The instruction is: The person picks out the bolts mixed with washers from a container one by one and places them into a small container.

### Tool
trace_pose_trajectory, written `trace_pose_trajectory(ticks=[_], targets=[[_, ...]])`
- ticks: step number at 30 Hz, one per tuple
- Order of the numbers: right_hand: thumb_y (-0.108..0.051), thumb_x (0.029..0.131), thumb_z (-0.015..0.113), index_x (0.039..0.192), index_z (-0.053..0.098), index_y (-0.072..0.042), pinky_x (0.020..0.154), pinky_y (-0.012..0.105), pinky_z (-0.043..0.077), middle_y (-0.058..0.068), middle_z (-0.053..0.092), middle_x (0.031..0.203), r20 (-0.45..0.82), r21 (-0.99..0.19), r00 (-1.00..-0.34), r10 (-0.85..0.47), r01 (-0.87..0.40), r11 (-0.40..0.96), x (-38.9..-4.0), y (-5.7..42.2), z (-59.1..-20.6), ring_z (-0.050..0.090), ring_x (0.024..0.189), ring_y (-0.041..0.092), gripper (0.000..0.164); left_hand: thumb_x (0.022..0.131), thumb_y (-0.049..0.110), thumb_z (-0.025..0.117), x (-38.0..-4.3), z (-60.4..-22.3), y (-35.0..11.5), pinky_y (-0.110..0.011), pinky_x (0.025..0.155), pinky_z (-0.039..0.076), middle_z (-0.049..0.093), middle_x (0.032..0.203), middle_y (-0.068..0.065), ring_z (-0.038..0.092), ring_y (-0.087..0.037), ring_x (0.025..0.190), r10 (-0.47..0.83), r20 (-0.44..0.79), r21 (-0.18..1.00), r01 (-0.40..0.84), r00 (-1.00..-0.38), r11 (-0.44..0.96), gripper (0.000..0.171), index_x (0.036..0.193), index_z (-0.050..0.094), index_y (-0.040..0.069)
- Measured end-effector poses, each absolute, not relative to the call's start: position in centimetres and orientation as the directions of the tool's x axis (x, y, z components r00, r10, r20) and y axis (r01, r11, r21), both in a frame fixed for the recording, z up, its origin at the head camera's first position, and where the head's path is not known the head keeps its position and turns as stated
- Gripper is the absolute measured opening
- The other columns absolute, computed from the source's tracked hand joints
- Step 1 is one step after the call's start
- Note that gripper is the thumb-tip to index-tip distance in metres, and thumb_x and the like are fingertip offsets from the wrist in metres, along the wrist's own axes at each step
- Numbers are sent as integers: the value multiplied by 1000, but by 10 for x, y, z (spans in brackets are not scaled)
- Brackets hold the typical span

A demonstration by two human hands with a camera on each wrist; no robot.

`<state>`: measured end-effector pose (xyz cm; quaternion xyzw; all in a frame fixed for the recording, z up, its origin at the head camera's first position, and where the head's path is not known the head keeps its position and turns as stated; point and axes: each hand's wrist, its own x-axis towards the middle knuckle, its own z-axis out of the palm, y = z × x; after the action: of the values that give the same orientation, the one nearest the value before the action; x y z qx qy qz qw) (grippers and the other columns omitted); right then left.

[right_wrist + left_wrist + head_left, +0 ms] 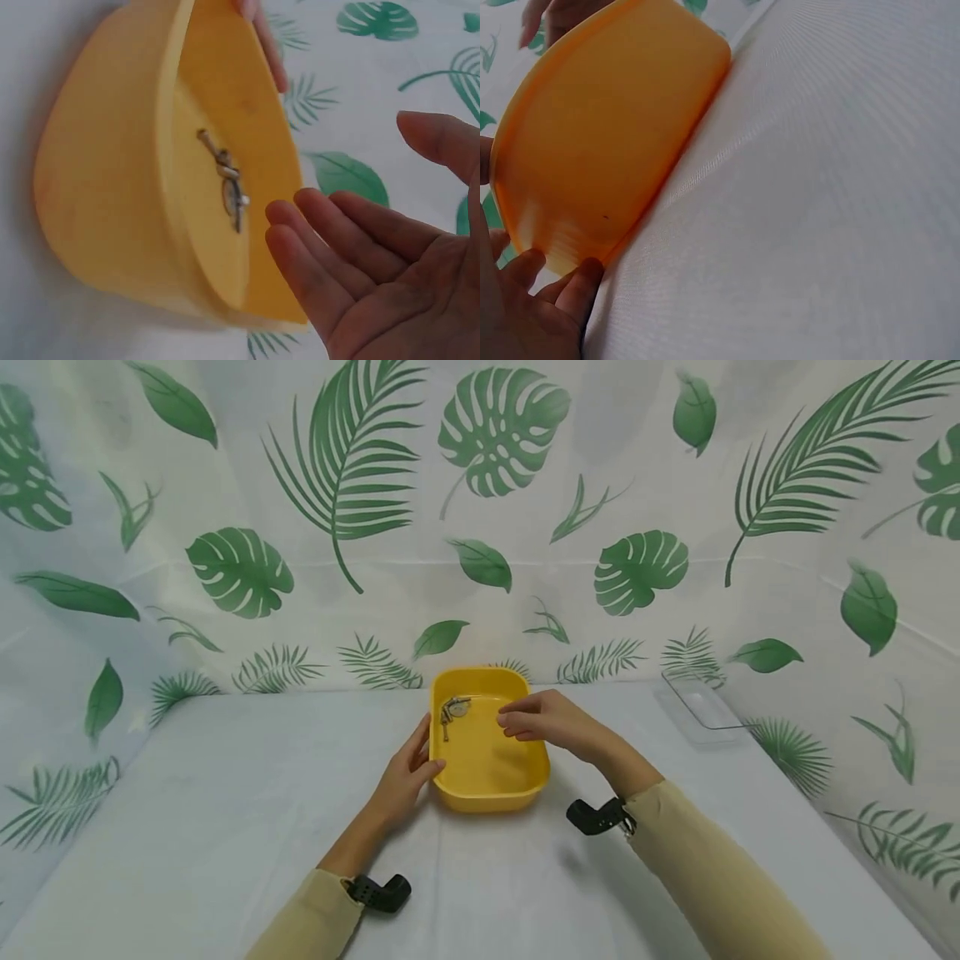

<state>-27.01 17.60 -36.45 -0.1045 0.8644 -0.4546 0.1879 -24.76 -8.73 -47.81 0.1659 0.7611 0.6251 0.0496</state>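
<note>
A yellow plastic tub (491,768) stands on the white cloth. My left hand (405,781) holds its left side, thumb at the rim and fingers along the outer wall; in the left wrist view, fingertips (589,274) press low on that wall. Several small metal pieces (452,708), screws and a round washer-like disc among them, lie together on the tub's floor at the back left. Over the tub's right side hovers my right hand (555,722). The right wrist view shows its palm bare and fingers (360,232) extended, thumb apart.
A clear rectangular container (701,714) sits at the back right of the table (240,793). Behind the table hangs a leaf-print curtain (405,552). Each wrist carries a black camera mount (596,817).
</note>
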Motion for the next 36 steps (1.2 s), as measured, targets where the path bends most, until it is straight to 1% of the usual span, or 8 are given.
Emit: trace_pose_trajectory(ticks=[3, 8, 14, 20, 23, 27, 29, 36], targets=[[-40, 101, 58, 134, 62, 1, 106, 44, 53, 23, 65, 134, -273, -864, -878, -394, 44, 502, -282, 159, -365, 65, 124, 36, 53, 101, 12, 54, -247, -478, -92, -48, 120, 36, 18, 171, -9, 33, -31, 153, 308, 140, 967, 197, -941, 163, 81, 165, 5, 23], [-43, 102, 55, 136, 62, -1, 110, 48, 49, 24, 62, 139, -336, -886, -828, -448, 117, 448, -295, 134, -366, 63, 127, 37, 55, 101, 9, 54, -243, -478, -98, -49, 118, 39, 19, 171, -6, 35, -31, 151, 285, 115, 970, 169, -951, 172, 77, 164, 13, 21], [-34, 102, 55, 134, 62, 0, 109, 45, 51, 24, 61, 140, -390, -877, -816, -426, 189, 442, -306, 122, -366, 62, 128, 37, 47, 101, 12, 53, -245, -480, -97, -47, 117, 40, 17, 171, -5, 34, -29, 152, 305, 107, 975, 160, -946, 154, 75, 164, 14, 21], [-33, 101, 57, 138, 56, 4, 112, 42, 50, 23, 59, 141, -459, -853, -792, -403, 266, 448, -317, 112, -377, 60, 130, 36, 52, 101, 9, 52, -247, -480, -95, -46, 116, 42, 17, 171, -8, 35, -31, 151, 309, 123, 976, 172, -943, 136, 75, 164, 13, 18], [-31, 102, 57, 139, 56, 5, 113, 43, 48, 23, 62, 137, -466, -857, -791, -397, 292, 424, -319, 105, -381, 62, 128, 35, 51, 101, 8, 53, -248, -480, -93, -45, 116, 41, 17, 171, -8, 34, -31, 151, 309, 129, 977, 174, -942, 124, 75, 164, 14, 17], [-27, 102, 56, 136, 58, 4, 111, 40, 51, 20, 66, 130, -477, -856, -798, -368, 327, 399, -320, 99, -386, 67, 120, 31, 46, 101, 8, 54, -250, -479, -91, -42, 116, 41, 17, 171, -5, 32, -28, 153, 320, 129, 980, 171, -939, 106, 75, 164, 15, 19], [-25, 104, 53, 137, 57, 4, 110, 39, 51, 19, 66, 130, -486, -855, -799, -356, 349, 383, -321, 99, -389, 67, 119, 29, 44, 101, 8, 54, -250, -478, -89, -42, 116, 40, 17, 171, -4, 31, -27, 153, 324, 123, 981, 164, -938, 102, 75, 164, 15, 20], [-18, 108, 38, 143, 51, 6, 114, 41, 48, 22, 60, 142, -512, -858, -784, -351, 456, 234, -327, 101, -404, 60, 132, 34, 44, 100, 8, 53, -247, -474, -87, -44, 118, 38, 17, 171, -6, 31, -28, 153, 320, 130, 978, 174, -939, 112, 75, 164, 15, 17]])
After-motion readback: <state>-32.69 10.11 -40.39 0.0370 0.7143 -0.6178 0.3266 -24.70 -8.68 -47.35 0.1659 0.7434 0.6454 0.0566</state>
